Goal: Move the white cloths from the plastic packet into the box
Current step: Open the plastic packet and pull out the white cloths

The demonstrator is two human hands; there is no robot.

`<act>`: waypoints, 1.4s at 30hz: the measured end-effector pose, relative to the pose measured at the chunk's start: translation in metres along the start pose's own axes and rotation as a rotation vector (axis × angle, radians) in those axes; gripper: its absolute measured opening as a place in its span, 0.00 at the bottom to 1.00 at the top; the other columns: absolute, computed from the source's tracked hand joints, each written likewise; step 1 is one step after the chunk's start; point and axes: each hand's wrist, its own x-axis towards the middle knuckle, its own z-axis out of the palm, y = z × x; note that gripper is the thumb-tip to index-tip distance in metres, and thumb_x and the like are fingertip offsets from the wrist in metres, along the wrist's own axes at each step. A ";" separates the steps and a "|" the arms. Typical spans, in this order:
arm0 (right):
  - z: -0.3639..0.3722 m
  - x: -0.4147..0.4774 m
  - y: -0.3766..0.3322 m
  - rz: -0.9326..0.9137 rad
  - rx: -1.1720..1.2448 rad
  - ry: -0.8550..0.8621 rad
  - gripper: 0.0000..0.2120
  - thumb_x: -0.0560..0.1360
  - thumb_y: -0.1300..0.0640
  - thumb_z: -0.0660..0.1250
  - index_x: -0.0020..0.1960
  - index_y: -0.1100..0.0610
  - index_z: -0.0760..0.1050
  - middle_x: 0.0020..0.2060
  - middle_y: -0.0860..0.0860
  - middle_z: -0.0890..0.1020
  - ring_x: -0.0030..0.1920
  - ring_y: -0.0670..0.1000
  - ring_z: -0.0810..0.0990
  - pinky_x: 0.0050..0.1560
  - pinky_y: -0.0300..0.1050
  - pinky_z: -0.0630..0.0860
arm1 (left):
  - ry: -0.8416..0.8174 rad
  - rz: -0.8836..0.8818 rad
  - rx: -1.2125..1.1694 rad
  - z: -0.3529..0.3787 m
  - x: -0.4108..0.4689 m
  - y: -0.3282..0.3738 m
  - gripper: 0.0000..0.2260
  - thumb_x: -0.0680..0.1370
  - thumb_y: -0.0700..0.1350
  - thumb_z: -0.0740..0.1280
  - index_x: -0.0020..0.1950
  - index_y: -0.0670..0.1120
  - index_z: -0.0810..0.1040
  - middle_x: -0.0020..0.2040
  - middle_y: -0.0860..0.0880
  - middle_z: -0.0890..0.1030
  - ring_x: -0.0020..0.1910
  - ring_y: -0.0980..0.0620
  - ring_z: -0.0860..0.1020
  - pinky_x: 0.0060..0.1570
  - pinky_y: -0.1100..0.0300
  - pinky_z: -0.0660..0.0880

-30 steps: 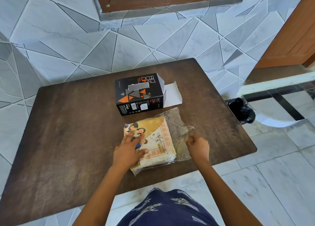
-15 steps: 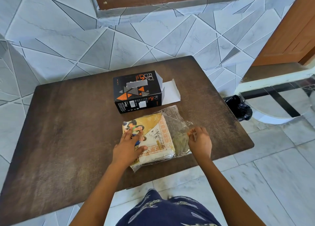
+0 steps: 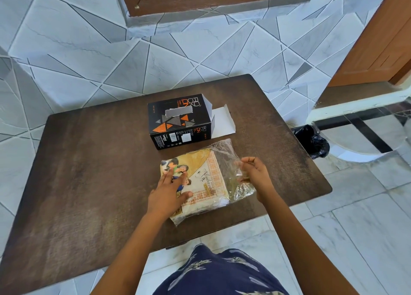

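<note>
A clear plastic packet [image 3: 224, 159] lies on the dark wooden table [image 3: 89, 172], with a printed yellow and orange card showing through it. A sliver of white cloth [image 3: 222, 202] shows at the packet's near right corner. My left hand [image 3: 169, 191] presses flat on the packet's left part, fingers spread. My right hand [image 3: 254, 177] pinches the loose open end of the plastic on the right and lifts it slightly. Just behind the packet a black and orange box [image 3: 178, 123] lies on its side, its white flap [image 3: 222, 122] open to the right.
The table's right edge is close to my right hand. A black bag [image 3: 311, 141] sits on the floor beyond that edge, beside a white curved base. A tiled wall rises behind the table and a wooden door [image 3: 382, 43] stands at the right.
My right hand has moved up along the packet's open end and now pinches the plastic, raising it a little. My left hand stays pressed on the packet.
</note>
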 end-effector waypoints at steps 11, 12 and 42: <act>-0.002 0.016 0.000 -0.029 -0.138 -0.014 0.21 0.76 0.66 0.61 0.67 0.56 0.62 0.60 0.47 0.71 0.39 0.47 0.76 0.40 0.43 0.76 | -0.013 -0.013 -0.012 -0.002 -0.001 0.000 0.30 0.76 0.62 0.57 0.75 0.59 0.51 0.78 0.52 0.45 0.77 0.48 0.48 0.69 0.40 0.62; -0.002 0.020 -0.001 0.007 -0.141 0.009 0.19 0.76 0.63 0.62 0.66 0.57 0.64 0.58 0.51 0.74 0.38 0.48 0.77 0.44 0.46 0.78 | -0.013 -0.015 -0.017 -0.003 0.000 0.000 0.30 0.76 0.62 0.58 0.75 0.59 0.51 0.78 0.51 0.45 0.77 0.48 0.48 0.70 0.40 0.62; 0.023 0.097 0.053 0.297 -0.513 -0.350 0.14 0.79 0.54 0.52 0.52 0.60 0.73 0.51 0.60 0.79 0.53 0.58 0.77 0.51 0.57 0.79 | 0.087 -0.328 -0.719 -0.006 0.002 -0.029 0.21 0.79 0.41 0.59 0.72 0.49 0.65 0.59 0.42 0.79 0.46 0.50 0.78 0.35 0.60 0.79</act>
